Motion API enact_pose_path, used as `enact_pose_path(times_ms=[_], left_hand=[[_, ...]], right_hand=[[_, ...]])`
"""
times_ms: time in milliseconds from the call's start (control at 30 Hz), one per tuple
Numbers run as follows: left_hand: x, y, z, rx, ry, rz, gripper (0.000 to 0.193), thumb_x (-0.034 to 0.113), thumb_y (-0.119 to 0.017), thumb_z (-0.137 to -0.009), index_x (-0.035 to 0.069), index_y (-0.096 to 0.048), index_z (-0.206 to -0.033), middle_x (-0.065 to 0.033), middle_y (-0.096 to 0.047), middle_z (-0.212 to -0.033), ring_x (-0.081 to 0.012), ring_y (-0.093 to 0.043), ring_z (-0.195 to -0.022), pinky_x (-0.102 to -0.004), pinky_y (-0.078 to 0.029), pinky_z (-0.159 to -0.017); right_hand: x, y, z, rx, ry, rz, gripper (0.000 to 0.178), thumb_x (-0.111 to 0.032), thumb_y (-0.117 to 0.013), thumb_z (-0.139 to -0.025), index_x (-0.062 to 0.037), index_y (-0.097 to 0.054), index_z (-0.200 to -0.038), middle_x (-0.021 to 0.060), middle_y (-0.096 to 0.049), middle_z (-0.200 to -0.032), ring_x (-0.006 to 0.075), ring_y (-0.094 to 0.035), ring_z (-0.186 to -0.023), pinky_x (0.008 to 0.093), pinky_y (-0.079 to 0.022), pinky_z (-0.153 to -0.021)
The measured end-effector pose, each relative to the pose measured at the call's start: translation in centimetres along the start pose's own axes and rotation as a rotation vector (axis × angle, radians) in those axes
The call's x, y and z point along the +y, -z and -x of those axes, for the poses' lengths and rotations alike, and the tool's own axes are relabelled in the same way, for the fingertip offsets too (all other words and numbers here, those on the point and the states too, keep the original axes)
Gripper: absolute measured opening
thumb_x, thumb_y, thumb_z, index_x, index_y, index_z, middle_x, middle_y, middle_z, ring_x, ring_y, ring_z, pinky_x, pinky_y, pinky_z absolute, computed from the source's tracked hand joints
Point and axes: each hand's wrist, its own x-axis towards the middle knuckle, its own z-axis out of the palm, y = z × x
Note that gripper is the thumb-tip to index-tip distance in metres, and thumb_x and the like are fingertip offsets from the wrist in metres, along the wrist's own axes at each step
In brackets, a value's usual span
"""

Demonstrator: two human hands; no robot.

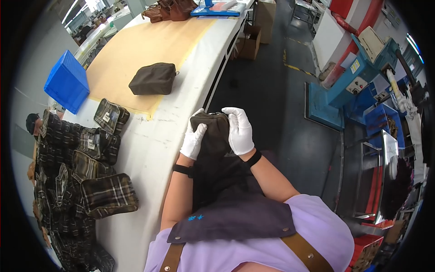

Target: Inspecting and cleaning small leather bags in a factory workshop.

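Note:
A dark brown zippered pouch (213, 131) is held in front of my body, just off the table's right edge. My left hand (194, 137), in a white glove, grips its left side with the thumb lying on the near face. My right hand (240, 131), also gloved, presses against the right side, its fingers bent over toward the zip end at the top. The glove hides part of that edge. Farther up the table stands a second pouch (153, 79) of similar dark brown cloth.
Plaid pouches (110, 195) are heaped along the table's left side, with a person partly behind them. A blue plastic bin (68, 80) stands beyond. Tan sheeting (172, 43) covers part of the white table (149, 156). A blue-green machine (349, 86) stands across the aisle.

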Motion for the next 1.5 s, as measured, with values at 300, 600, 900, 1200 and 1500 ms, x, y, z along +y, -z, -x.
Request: enact_pose_path(times_ms=[300,600,900,1200,1500], left_hand=[[-0.8,-0.1,-0.2,0.008,-0.024,-0.071,0.058,0.029,-0.052,-0.106,0.0,-0.035,-0.154,-0.0141,-0.051,-0.146,-0.0229,-0.05,-0.133,-0.0344,-0.04,-0.113],[1.0,-3.9,4.4,0.336,-0.035,-0.139,0.06,0.013,-0.063,-0.1,0.003,-0.032,-0.15,-0.0123,-0.052,-0.137,-0.0191,-0.053,-0.124,-0.0334,-0.046,-0.106],[2.6,-4.8,4.7,0.442,-0.04,-0.266,0.06,0.022,-0.066,-0.099,-0.003,-0.036,-0.145,-0.017,-0.049,-0.14,-0.0242,-0.048,-0.13,-0.0366,-0.037,-0.112],[2.4,-1.8,-0.2,0.227,0.283,0.47,0.056,0.042,-0.055,-0.105,0.002,-0.044,-0.143,-0.0183,-0.056,-0.135,-0.024,-0.057,-0.122,-0.0376,-0.052,-0.1],[4.3,-4.4,3.7,0.603,-0.104,-0.571,0.074,0.033,-0.07,-0.096,-0.006,-0.036,-0.15,-0.0305,-0.044,-0.148,-0.0362,-0.046,-0.137,-0.0469,-0.037,-0.114]], right_hand=[[-0.6,1.3,1.9,-0.038,-0.036,0.039,0.032,-0.012,-0.065,-0.099,0.0022,-0.054,-0.126,0.0136,-0.069,-0.089,0.0213,-0.071,-0.082,0.0335,-0.056,-0.072],[0.6,4.8,4.0,-0.121,-0.408,0.7,0.044,-0.029,-0.083,-0.08,-0.0082,-0.066,-0.115,0.0123,-0.071,-0.1,0.0324,-0.072,-0.088,0.0427,-0.057,-0.078],[2.8,5.7,4.9,-0.125,-0.671,-0.363,0.014,-0.005,-0.056,-0.102,-0.0038,-0.069,-0.1,-0.0002,-0.07,-0.092,0.0084,-0.065,-0.088,0.0244,-0.051,-0.08],[-2.9,5.5,2.4,-0.421,-0.635,-1.236,0.025,-0.02,-0.047,-0.109,-0.0014,-0.061,-0.117,0.0063,-0.067,-0.12,0.0168,-0.064,-0.112,0.0356,-0.05,-0.101],[-3.4,5.7,-4.1,-0.246,-0.53,-0.731,0.012,-0.001,-0.05,-0.097,-0.0025,-0.062,-0.097,0.0006,-0.064,-0.1,0.0083,-0.058,-0.097,0.0236,-0.045,-0.093]])
